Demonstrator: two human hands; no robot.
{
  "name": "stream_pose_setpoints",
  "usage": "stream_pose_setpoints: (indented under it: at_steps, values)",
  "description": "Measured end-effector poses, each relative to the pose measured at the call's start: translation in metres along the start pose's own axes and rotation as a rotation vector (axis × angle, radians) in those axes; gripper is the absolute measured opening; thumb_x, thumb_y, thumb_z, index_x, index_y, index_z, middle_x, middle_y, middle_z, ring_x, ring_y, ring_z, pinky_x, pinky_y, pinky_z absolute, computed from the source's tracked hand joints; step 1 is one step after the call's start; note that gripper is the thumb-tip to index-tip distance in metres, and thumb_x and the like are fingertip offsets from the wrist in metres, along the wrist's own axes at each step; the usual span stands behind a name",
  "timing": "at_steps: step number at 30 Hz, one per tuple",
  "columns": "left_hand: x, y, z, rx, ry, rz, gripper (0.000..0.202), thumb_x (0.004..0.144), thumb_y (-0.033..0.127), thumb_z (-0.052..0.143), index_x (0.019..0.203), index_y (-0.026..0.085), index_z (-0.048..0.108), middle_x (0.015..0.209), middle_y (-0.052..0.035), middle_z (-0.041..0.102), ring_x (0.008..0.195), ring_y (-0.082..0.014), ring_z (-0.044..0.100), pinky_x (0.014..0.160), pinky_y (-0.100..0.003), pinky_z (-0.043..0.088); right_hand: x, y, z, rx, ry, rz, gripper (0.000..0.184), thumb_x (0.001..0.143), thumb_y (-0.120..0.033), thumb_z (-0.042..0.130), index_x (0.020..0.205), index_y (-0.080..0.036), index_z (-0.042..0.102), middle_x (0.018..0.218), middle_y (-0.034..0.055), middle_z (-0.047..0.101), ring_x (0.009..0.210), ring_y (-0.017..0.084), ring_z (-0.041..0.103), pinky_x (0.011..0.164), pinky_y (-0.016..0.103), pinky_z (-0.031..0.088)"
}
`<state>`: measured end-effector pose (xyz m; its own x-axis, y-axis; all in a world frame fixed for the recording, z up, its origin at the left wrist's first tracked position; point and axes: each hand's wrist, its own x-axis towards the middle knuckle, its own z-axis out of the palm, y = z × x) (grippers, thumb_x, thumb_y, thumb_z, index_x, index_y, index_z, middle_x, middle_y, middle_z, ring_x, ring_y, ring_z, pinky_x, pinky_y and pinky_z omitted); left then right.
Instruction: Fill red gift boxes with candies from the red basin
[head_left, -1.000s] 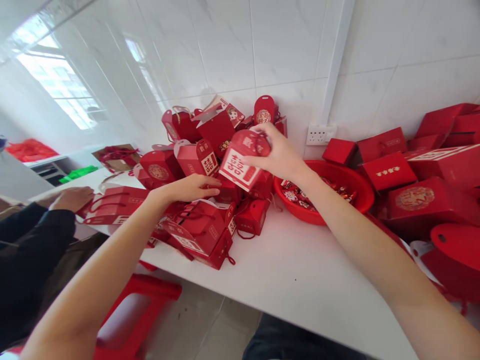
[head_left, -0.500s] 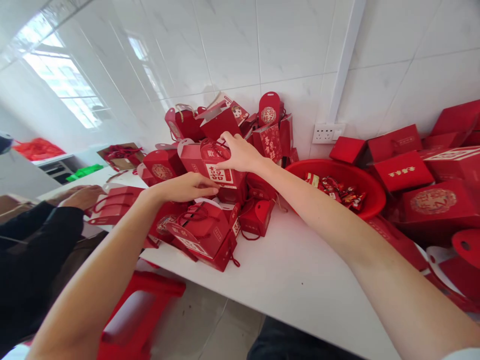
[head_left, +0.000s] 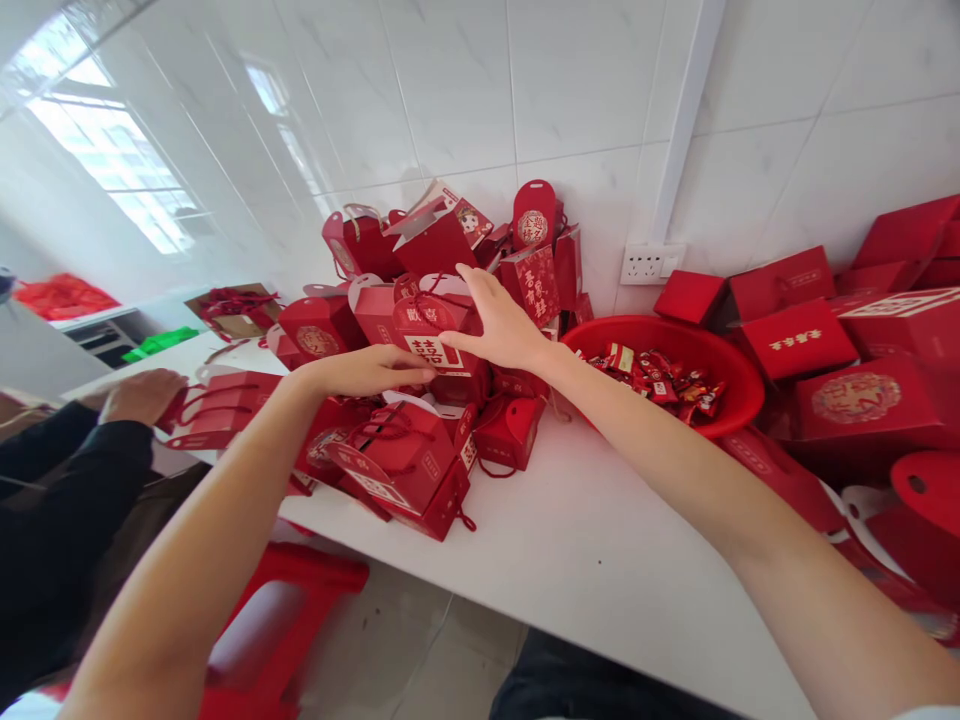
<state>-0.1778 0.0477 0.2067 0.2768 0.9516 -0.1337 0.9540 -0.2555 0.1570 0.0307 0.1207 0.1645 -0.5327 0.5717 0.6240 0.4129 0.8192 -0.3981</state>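
A red gift box (head_left: 426, 350) with a white double-happiness label stands upright among other red boxes, its cord handle at the top. My right hand (head_left: 499, 325) is at the box's right side, thumb and fingers spread apart, gripping nothing. My left hand (head_left: 371, 370) lies flat at the box's lower left, fingers stretched out and open. Whether its fingertips touch the box I cannot tell. Just below my left hand, another red gift box (head_left: 405, 455) with a cord handle rests on top of other boxes near the table's front edge.
A red basin (head_left: 750, 385) of wrapped sweets (head_left: 660, 385) stands right of my right hand. Red boxes (head_left: 855, 400) are piled at the far right. At left, a co-worker's hands (head_left: 146, 395) are by a red box (head_left: 225, 410). A red stool (head_left: 322, 570) stands below the white table (head_left: 570, 540).
My right hand has opened and drawn back to the right from the top of the double-happiness box, leaving its cord handle visible. My left hand stays nearly in place beside it.
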Motion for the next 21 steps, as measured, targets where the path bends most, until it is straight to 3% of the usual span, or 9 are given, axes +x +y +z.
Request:
stream_pose_setpoints:
  at_steps: [3,6,10,14,18,21]
  values:
    - [-0.010,-0.002,-0.005,-0.113,-0.038,-0.032,0.068,0.080,0.078,0.048,0.102,0.022,0.080,0.115,-0.0076,0.076,0.104,-0.0293,0.069,0.094,-0.034,0.055,-0.018,-0.001,-0.010,0.045,0.076,-0.010,0.081,0.087,-0.034,0.067,0.155,-0.014,0.027,0.162,0.0195,0.031,0.153,0.032,0.026,0.124,0.053,0.026]
    - [-0.030,-0.007,-0.004,-0.145,0.036,-0.054,0.069,0.081,0.079,0.049,0.113,0.025,0.077,0.124,-0.0075,0.073,0.112,-0.0322,0.067,0.100,-0.037,0.054,-0.046,-0.008,-0.016,0.119,0.166,0.037,0.075,0.088,-0.028,0.062,0.154,-0.017,0.028,0.160,0.0181,0.035,0.148,0.030,0.035,0.120,0.050,0.034]
    - [-0.068,-0.010,0.012,-0.076,0.147,-0.045,0.086,0.073,0.075,0.065,0.148,0.037,0.052,0.148,-0.0050,0.058,0.129,-0.0362,0.059,0.104,-0.044,0.053,-0.098,-0.024,-0.018,0.285,0.193,0.138,0.071,0.087,-0.030,0.063,0.151,-0.023,0.032,0.150,0.0158,0.048,0.124,0.028,0.059,0.104,0.049,0.051]
    - [-0.090,-0.003,0.038,-0.030,0.130,-0.006,0.112,0.062,0.073,0.076,0.158,0.036,0.033,0.162,-0.0058,0.040,0.143,-0.0384,0.045,0.110,-0.046,0.049,-0.150,-0.035,-0.011,0.399,0.125,0.230,0.070,0.086,-0.029,0.065,0.149,-0.026,0.035,0.149,0.0148,0.051,0.114,0.025,0.065,0.098,0.047,0.055]
    - [-0.088,0.001,0.056,-0.064,0.242,-0.028,0.098,0.067,0.068,0.073,0.154,0.035,0.042,0.151,-0.0066,0.053,0.134,-0.0360,0.055,0.109,-0.043,0.050,-0.189,-0.034,-0.005,0.446,0.071,0.338,0.069,0.086,-0.029,0.065,0.148,-0.025,0.037,0.147,0.0169,0.052,0.104,0.023,0.068,0.091,0.046,0.058]
    - [-0.089,-0.005,0.057,-0.104,0.301,-0.044,0.096,0.067,0.066,0.073,0.151,0.032,0.045,0.149,-0.0076,0.056,0.132,-0.0362,0.056,0.110,-0.045,0.048,-0.215,-0.029,-0.009,0.467,0.095,0.420,0.065,0.086,-0.029,0.065,0.145,-0.029,0.039,0.146,0.0149,0.053,0.098,0.021,0.071,0.089,0.045,0.059]
